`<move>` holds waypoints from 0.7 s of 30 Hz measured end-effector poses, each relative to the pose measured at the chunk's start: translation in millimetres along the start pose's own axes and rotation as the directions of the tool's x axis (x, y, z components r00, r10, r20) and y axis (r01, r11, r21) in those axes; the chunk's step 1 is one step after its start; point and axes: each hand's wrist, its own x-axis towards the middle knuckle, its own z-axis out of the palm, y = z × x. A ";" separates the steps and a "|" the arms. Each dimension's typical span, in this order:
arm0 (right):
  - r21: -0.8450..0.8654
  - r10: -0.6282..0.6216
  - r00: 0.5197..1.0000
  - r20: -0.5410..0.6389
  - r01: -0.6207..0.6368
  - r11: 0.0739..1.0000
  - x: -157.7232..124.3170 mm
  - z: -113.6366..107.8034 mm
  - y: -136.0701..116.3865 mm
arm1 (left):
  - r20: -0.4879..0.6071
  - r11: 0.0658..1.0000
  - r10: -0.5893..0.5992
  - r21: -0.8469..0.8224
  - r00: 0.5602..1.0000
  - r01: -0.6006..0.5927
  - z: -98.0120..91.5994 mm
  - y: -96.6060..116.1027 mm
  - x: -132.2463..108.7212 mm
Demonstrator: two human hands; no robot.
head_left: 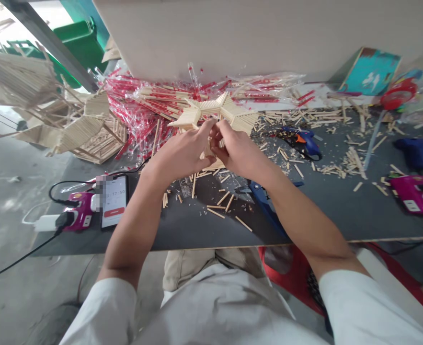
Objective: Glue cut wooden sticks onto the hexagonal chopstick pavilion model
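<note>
A pale, star-like model made of wooden sticks [211, 106] is at the middle of the table, its pointed panels spreading away from me. My left hand [184, 151] grips its near side, thumb and fingers closed. From the other side my right hand [243, 149] is also closed on the near part, its fingertips bent in close to the left ones. Whatever lies between the fingertips is hidden. Short cut sticks [216, 208] are scattered on the dark tabletop below the hands. Blue-handled cutters [265, 203] rest partly under my right forearm.
Plastic-wrapped stick bundles [135, 103] line the wall. A larger stick model [71, 120] stands at left. Blue glue guns [306, 141] lie to the right. A phone [114, 201] and pink power strip [79, 211] sit near the front left, another pink strip [414, 194] at far right.
</note>
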 end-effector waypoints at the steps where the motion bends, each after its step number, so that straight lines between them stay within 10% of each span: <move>1: -0.008 -0.002 1.000 0.003 0.002 1.000 -0.1 0.3 0.4 | 0.001 1.000 0.001 0.000 1.000 -0.001 0.0 -0.2 0.0; 21: 0.015 -0.022 0.999 -0.033 0.022 1.000 0.0 2.9 1.1 | -0.007 0.999 -0.021 -0.032 1.000 0.021 2.1 -2.5 -1.3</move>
